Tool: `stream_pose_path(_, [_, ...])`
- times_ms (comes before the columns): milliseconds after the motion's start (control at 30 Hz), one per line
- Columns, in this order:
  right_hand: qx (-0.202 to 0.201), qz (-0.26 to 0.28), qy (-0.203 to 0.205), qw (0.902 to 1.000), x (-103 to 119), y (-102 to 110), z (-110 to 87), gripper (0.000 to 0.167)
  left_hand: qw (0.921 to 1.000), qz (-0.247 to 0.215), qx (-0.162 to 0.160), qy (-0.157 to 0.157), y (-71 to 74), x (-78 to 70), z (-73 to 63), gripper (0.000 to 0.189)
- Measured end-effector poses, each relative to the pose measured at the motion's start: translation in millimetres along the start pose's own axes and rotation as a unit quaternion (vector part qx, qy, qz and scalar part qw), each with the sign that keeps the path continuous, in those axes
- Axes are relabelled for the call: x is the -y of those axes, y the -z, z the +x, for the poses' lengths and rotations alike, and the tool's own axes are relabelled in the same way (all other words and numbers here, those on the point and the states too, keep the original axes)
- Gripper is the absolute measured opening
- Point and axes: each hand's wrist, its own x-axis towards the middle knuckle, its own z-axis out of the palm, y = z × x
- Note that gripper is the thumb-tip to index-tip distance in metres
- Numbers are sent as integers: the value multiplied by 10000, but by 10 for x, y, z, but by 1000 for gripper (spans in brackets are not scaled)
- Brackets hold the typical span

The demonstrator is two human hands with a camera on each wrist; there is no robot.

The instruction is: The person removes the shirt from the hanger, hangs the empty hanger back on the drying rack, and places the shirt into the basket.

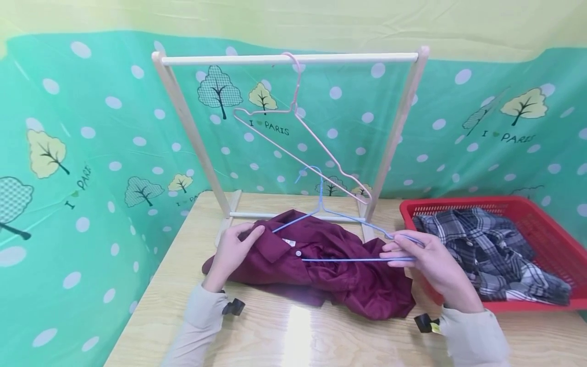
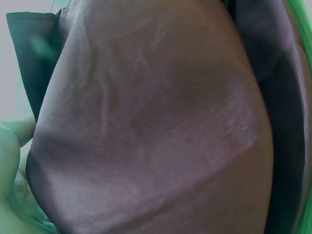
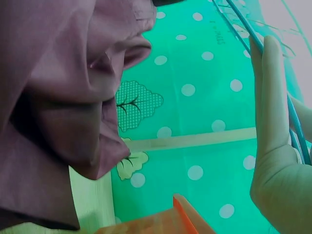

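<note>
A maroon button-up shirt point(image 1: 330, 275) lies bunched on the table, its collar toward the left. My left hand point(image 1: 236, 250) pinches the shirt near the collar between thumb and fingers. In the left wrist view the maroon cloth point(image 2: 146, 122) fills most of the picture. My right hand point(image 1: 424, 255) holds the right end of a blue wire hanger point(image 1: 353, 260). The hanger's left end is hidden inside the shirt at the collar, and its hook points up. In the right wrist view, fingers of the right hand point(image 3: 275, 126) lie along the blue wire, apart from the shirt.
Behind the shirt stands a wooden rack point(image 1: 183, 117) with a pink hanger point(image 1: 295, 97) on its top bar. A red basket point(image 1: 550, 229) at the right holds a plaid shirt point(image 1: 486, 250). A green printed curtain point(image 1: 114, 153) surrounds the wooden table point(image 1: 257, 331).
</note>
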Motion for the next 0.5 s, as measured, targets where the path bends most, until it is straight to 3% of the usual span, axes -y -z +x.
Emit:
stream_pose_path(200, [-23, 79, 30, 10000, 18, 82, -54, 24, 9999, 5, -141, 80, 23, 33, -21, 22])
stream_pose_path(367, [20, 156, 139, 9998, 39, 105, -90, 23, 9997, 101, -116, 185, 81, -164, -78, 19])
stream_pose_path(433, [-22, 205, 165, 9997, 54, 116, -110, 23, 9996, 150, -130, 214, 90, -170, -88, 18])
stream_pose_path(500, [-45, 288, 221, 9993, 71, 135, -130, 24, 9994, 133, -169, 256, 81, -72, -79, 19])
